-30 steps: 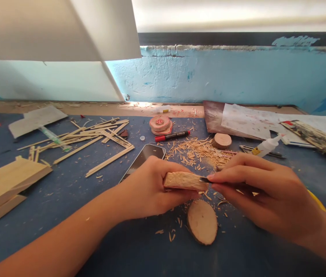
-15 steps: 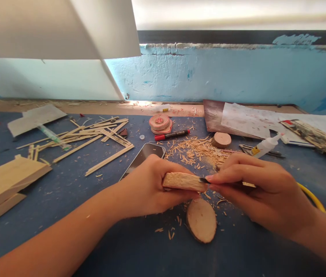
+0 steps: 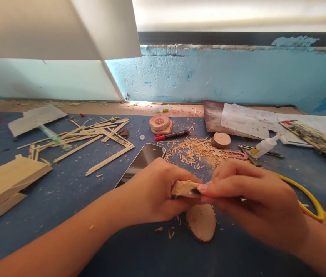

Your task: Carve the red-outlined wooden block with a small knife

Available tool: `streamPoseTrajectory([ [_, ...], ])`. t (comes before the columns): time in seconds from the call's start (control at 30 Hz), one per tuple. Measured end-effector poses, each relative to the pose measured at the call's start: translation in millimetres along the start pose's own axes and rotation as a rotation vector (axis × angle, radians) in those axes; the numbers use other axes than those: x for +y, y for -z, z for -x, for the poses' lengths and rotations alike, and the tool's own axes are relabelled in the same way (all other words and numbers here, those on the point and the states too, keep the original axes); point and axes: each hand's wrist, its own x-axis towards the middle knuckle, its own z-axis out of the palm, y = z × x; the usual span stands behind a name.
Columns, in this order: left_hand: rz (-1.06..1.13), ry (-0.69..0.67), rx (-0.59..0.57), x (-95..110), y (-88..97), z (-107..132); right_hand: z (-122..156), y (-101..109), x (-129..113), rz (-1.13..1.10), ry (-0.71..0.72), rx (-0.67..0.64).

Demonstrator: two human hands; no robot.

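Apparently to brace it, the left hand [image 3: 157, 190] clasps a wooden piece [image 3: 182, 188], fingers wrapped closed and edge exposed, in the head view. Thumb and fingers of the right hand [image 3: 261, 202] pinch a dark-tipped tool [image 3: 195, 191] at that edge, likely for control. An oval wood disc [image 3: 201, 223] rests just below the fingers; shavings [image 3: 190, 149] scatter beyond.

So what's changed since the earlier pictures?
Your right hand has shifted left and down with the thin black tool, uncovering more of the curved yellow loop. Your left hand edged right, holding the pale wooden piece. Nothing was released; the black-screened phone stayed put.
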Motion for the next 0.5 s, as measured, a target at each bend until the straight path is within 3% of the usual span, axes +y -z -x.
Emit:
streamPoseTrajectory([
  [0.13, 0.064, 0.015, 0.020, -4, -2.8, 3, 1, -1, -8, 0.012, 0.028, 0.006],
  [0.5, 0.207, 0.124, -0.012, -6, 2.5, 3, -5, 16, 3, 0.131, 0.002, -0.039],
])
